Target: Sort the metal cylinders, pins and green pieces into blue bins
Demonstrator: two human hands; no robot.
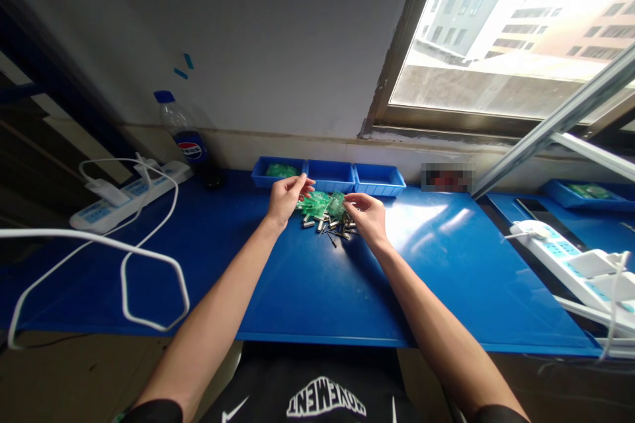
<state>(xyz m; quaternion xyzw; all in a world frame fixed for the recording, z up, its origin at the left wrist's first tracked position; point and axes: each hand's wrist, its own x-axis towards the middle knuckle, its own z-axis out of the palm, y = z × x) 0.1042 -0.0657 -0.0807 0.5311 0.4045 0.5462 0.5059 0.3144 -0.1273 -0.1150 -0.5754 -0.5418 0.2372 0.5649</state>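
A small heap lies in the middle of the blue table (317,304). It has see-through green plastic pieces (315,201) on top and several small metal cylinders and pins (333,227) in front. Over the heap's left side is my left hand (286,201), fingers partly bent and apart, with nothing visible in them. At the heap's right, my right hand (368,213) pinches a green plastic piece (337,203) between thumb and fingertips. The exact kind of these parts is too small to make out.
Behind the heap stand three joined blue bins (331,185); the left one holds green plastic (282,170). A cola bottle (191,145) and a power strip (131,198) with looping white cable (124,271) are at left. Another power strip (560,258) sits at right.
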